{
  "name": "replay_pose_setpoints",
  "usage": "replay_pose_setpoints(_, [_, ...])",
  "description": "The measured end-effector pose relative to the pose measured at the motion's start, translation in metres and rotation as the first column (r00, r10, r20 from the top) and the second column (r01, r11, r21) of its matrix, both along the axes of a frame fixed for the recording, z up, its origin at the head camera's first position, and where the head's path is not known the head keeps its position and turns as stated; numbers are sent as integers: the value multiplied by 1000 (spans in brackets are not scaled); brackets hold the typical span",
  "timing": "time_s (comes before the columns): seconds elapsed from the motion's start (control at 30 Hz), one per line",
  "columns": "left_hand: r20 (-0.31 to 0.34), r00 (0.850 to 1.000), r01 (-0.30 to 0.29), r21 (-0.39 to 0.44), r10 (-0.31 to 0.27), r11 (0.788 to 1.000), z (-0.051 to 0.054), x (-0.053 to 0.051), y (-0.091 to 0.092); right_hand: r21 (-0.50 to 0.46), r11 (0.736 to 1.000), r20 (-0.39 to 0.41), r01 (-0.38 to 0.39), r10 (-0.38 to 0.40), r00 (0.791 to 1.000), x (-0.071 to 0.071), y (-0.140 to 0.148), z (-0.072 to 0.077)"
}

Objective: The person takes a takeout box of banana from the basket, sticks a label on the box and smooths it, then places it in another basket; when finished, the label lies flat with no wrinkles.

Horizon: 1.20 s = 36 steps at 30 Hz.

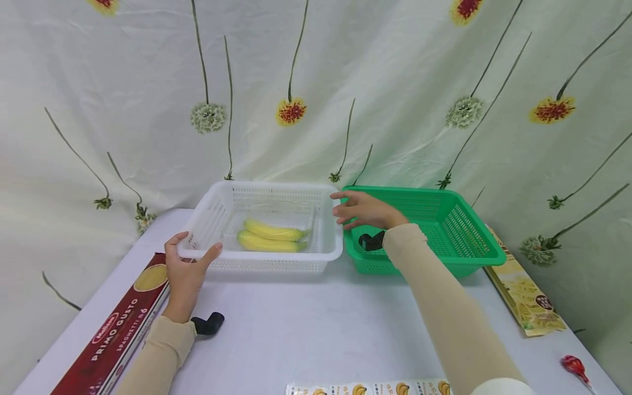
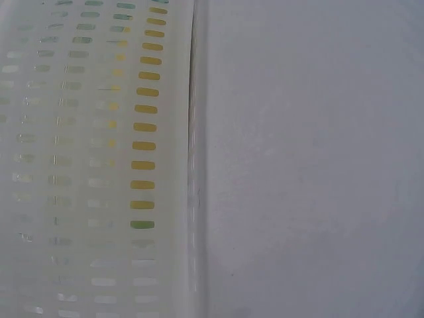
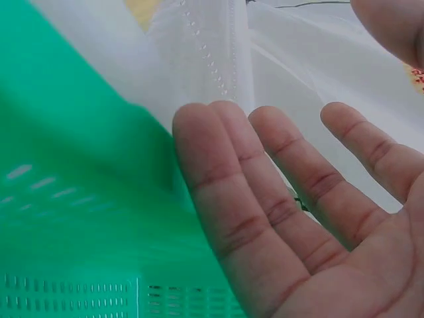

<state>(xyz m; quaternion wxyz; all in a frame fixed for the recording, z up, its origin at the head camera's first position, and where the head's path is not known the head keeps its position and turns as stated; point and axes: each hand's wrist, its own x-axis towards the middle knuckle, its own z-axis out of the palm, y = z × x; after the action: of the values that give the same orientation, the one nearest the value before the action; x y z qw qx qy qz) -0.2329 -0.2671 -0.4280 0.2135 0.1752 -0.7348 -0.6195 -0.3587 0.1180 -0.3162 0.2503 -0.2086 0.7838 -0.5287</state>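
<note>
Left grip (image 1: 185,277) pinches a perforated white plastic basket (image 1: 276,257); curved yellow bananas (image 1: 269,243) inside; right grip (image 1: 367,210) spread.

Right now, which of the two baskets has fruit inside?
The white basket, on the left: yellow fruit lies inside it, while the green basket shows none.

The bananas (image 1: 270,244) are yellow, left basket (image 1: 271,256) white, right basket (image 1: 419,201) green, backdrop (image 1: 163,71) flower-patterned.
</note>
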Motion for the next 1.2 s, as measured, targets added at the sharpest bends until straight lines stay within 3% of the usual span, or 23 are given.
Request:
replay_pose_setpoints(0.17, [5,1000,-1,10,1,1000,0,0,-2,11,1000,44,16,-17,999,-2,-17,2])
replay_pose_setpoints(0.53, [25,1000,-4,8,4,1000,0,1,-6,157,985,170,72,-99,980,2,-61,13])
replay_pose_setpoints(0.77, [2,1000,-14,11,14,1000,-1,0,-4,112,984,236,138,-162,958,-1,-81,5])
replay_pose_setpoints(0.9, [-15,1000,-14,18,14,1000,-1,1,-3,118,978,230,170,-193,954,-5,-86,-2])
replay_pose_setpoints(1.2, [-39,999,-13,7,13,1000,0,1,-2,237,969,186,66,-112,976,-5,-96,-13])
